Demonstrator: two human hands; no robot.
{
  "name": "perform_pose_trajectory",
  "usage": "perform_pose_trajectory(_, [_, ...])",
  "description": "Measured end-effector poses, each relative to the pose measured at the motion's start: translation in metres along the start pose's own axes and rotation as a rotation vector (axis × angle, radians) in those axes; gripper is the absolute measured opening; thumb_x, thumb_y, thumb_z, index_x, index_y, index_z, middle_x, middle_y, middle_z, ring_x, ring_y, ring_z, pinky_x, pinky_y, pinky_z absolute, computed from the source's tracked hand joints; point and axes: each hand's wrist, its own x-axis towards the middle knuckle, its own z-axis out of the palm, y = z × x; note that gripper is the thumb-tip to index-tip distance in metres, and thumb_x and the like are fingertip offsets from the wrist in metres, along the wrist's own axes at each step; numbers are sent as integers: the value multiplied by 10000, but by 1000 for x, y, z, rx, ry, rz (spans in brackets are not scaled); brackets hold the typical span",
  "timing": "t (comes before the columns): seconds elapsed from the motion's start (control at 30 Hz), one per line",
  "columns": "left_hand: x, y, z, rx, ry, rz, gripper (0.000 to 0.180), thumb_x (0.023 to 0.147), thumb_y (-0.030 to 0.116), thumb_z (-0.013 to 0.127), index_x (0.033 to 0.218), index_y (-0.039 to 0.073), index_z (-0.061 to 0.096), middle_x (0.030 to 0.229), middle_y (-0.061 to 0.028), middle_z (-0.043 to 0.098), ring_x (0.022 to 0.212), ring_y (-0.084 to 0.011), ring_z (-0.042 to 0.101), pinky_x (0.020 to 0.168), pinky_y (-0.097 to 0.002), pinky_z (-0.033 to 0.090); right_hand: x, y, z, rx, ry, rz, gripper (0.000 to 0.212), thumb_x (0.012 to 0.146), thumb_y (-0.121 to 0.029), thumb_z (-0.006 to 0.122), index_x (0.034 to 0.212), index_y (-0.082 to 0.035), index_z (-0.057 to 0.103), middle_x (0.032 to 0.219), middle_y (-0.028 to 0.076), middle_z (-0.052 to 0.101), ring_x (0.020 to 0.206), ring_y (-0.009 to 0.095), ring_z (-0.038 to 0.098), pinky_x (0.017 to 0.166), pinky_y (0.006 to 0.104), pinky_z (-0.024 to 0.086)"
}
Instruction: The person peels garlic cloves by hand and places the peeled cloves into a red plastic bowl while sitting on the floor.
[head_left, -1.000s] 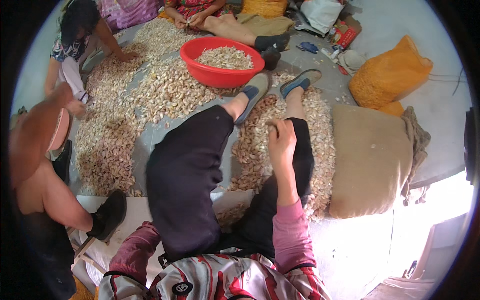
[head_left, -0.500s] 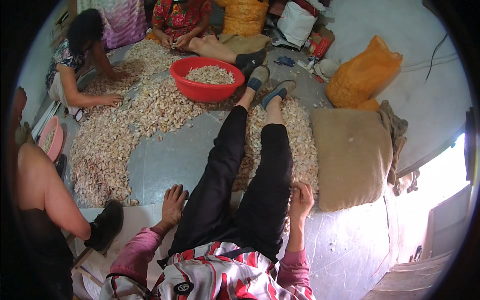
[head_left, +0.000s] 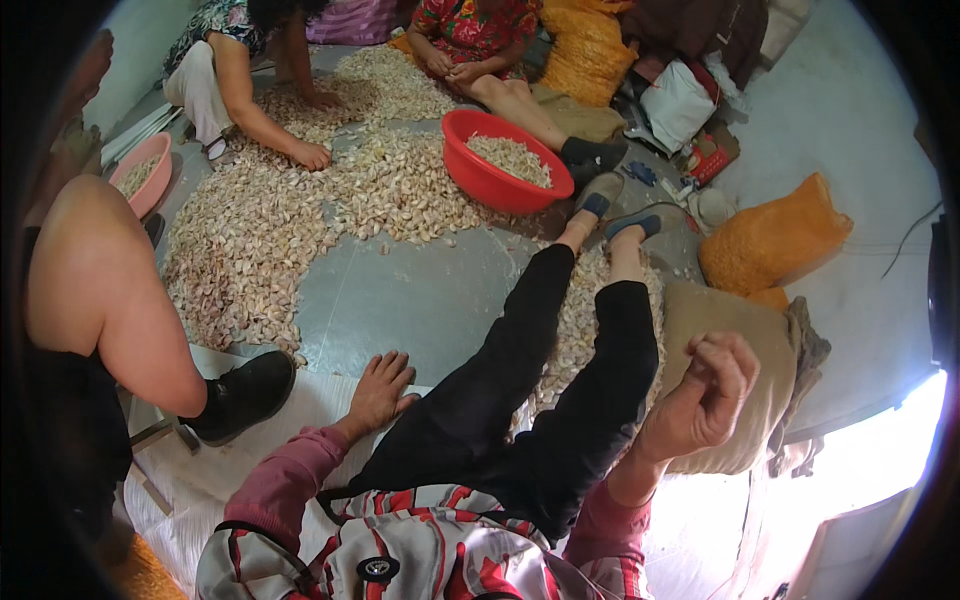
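My left hand (head_left: 380, 392) lies flat with its fingers apart, near the edge of a pale sheet (head_left: 310, 410) beside my left thigh. It holds nothing. My right hand (head_left: 705, 395) is raised above a brown sack (head_left: 705, 310), to the right of my right knee. Its fingers are curled closed, and whatever they may hold is hidden. A heap of garlic cloves (head_left: 570, 345) lies between and beside my outstretched legs. Farther off, a larger garlic heap (head_left: 250, 230) spreads over the grey floor (head_left: 375, 295).
A red basin (head_left: 465, 165) of garlic stands beyond my feet. Two people sit at the far heap, one with a hand (head_left: 310, 155) on the cloves. Another person's bent leg and black shoe (head_left: 245, 398) are at left, near a pink basin (head_left: 165, 175). An orange mesh sack (head_left: 775, 235) leans right.
My right hand has lifted from beside my right knee, up and to the right, its fingers still curled. My left hand stays down. The whole view has shifted and tilted.
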Motion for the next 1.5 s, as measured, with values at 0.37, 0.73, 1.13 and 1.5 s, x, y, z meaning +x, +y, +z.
perform_pose_trajectory(0.37, [-10,-15,-6,-80,116,47,441,860,357,612,1147,32,531,1286,-214,490,1237,-380,430,1058,-508,311,78,158,237,-36,-474,-254,216,834,80,555,1008,-8,648,987,157,632,918,289,632,810,331,492])
perform_pose_trajectory(0.73, [-5,-21,-5,-204,12,-72,484,886,373,595,1243,56,512,1366,-179,459,1301,-366,402,1077,-486,309,-6,270,309,-259,-721,-184,434,821,-84,645,1250,-55,583,1341,205,513,1224,393,490,1043,442,382])
perform_pose_trajectory(1.13, [339,-206,-67,85,288,-434,796,753,436,722,1428,155,406,1462,-227,333,1349,-476,285,1072,-572,298,-176,240,237,104,-1191,402,404,749,-58,719,1140,-65,621,1235,141,557,1178,332,496,992,436,411])
perform_pose_trajectory(1.5, [311,-153,6,271,-139,-328,822,675,642,698,1374,265,485,1474,-168,321,1383,-461,227,986,-724,277,-171,250,220,-11,-1356,443,359,773,-145,719,1115,-64,646,1236,114,574,1183,311,488,1006,443,371])
